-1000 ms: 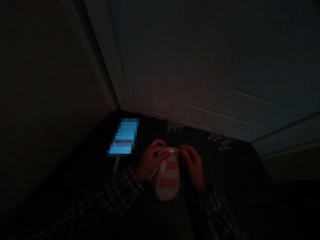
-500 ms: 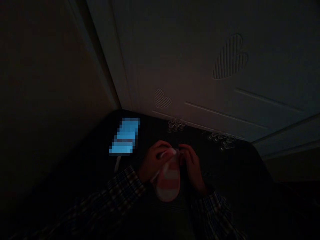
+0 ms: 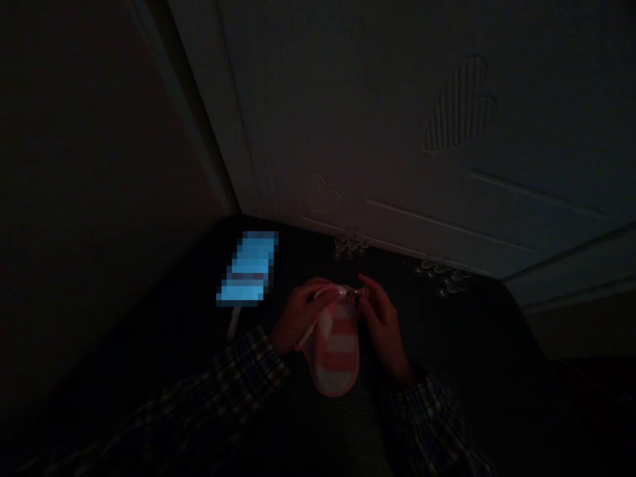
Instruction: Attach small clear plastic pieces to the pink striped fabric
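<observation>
A pale panel (image 3: pixel 278 132) with raised striped hearts rose beyond the fingers in a dimly lit room, above a dark bench (image 3: pixel 437 344) that spread beneath both hands. Plaid sleeves (image 3: pixel 253 361) reached in from the near side, behind the fingers. Between the two hands, a pink-and-white striped cloth (image 3: pixel 340 361) hung from the left fingers toward the person, its rounded lower end below the fingertips. A lit screen (image 3: pixel 251 258), blurred into blocks, lay to the left of the left fingers. The left hand (image 3: pixel 297 315) had its fingers closed on the cloth around one end of a small clear piece; the right hand (image 3: pixel 385 321) pinched the other, flared end in a narrow grip. Two clusters of similar clear pieces stood past the fingertips: one (image 3: pixel 350 245) straight ahead, the other (image 3: pixel 441 273) ahead and to the right. The smallest subject, the clear piece (image 3: pixel 354 293) itself, lay level between the two sets of fingers, partly covered by cloth. Good handling, by judgement, called for light pressure, both ends held in line so its slim middle took no twist, and loose cloth clear of the clusters, with touch guiding where light failed.
</observation>
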A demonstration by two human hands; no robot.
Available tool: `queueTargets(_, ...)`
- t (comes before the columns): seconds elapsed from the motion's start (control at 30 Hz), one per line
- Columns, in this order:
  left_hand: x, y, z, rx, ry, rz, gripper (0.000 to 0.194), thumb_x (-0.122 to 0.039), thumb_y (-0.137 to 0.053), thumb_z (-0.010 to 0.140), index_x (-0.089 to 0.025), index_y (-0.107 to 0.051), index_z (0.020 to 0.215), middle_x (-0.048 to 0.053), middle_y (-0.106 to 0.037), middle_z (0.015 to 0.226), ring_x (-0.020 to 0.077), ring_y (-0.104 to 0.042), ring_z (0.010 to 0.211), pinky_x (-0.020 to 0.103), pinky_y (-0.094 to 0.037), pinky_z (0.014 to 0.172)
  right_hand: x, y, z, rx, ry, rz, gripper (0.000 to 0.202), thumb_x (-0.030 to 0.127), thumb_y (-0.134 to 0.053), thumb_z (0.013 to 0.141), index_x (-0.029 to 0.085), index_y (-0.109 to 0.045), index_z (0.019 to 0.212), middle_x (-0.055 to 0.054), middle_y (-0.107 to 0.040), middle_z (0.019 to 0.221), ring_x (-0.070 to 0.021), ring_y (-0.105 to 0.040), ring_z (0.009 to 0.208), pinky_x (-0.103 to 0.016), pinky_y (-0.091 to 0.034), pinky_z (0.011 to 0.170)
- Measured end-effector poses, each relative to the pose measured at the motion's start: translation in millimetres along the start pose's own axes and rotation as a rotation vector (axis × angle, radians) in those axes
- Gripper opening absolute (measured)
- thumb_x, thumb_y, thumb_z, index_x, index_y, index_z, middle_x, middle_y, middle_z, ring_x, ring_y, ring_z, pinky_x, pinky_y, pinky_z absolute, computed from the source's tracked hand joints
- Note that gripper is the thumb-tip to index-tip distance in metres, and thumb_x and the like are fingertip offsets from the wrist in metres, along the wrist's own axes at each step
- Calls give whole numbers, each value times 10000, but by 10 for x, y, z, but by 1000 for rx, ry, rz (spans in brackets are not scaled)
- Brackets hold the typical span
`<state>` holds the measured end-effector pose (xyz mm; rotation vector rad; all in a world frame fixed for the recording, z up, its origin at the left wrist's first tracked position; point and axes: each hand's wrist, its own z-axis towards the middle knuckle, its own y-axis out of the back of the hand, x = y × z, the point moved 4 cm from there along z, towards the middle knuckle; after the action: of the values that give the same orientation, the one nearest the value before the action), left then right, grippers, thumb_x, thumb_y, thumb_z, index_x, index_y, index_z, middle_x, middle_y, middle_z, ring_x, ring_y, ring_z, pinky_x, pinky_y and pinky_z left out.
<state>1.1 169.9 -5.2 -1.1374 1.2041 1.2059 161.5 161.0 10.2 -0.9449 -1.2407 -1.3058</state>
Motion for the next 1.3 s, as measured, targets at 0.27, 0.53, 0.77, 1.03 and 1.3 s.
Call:
queueTargets(0.27, -135, -25, -48, 48, -145, 166, 193, -300, -601, 772, -171, -675, 895, 66, -553, 1041, 191, -535, 986, 308, -434, 850, -47, 46, 17, -8, -48, -102, 231, 345, -476, 866, 193, -588, 1000, 13, -575, 675, -109, -487, 565, -216, -385, 536)
queueTargets(0.53, -197, -54, -85, 100, -201, 197, 201, -244, -647, 732, -186, -657, 924, 62, -538, 1112, 200, -520, 1025, 330, -422, 883, -113, 56, 10, 22, -88, -114, 393, 419, -419, 885, 160, -552, 621, 18, -513, 521, -101, -455, 489, -223, -341, 496)
queueTargets(0.77, -181, -75, -67, 100, -176, 174, 189, -258, -610, 758, -161, -643, 917, 63, -587, 982, 182, -558, 920, 302, -449, 809, -106, 22, -16, 39, -52, -125, 427, 420, -341, 912, 165, -585, 673, 10, -518, 545, -110, -471, 509, -230, -364, 513)
queueTargets(1.03, -27, 30, 1, -44, -27, 70, 226, -348, -586, 770, -154, -624, 879, 35, -598, 860, 172, -567, 830, 279, -459, 724, -96, -15, 4, 30, -25, -45, 332, 311, -544, 819, 238, -462, 1133, -24, -600, 924, -126, -563, 699, -227, -452, 592)
queueTargets(1.3, -4, 53, 14, -47, 21, 27, 247, -367, -572, 769, -142, -627, 855, 19, -593, 787, 157, -559, 758, 262, -457, 664, -83, -8, 12, 50, -8, -7, 421, 295, -513, 842, 252, -412, 1248, -34, -603, 940, -120, -545, 674, -235, -458, 593)
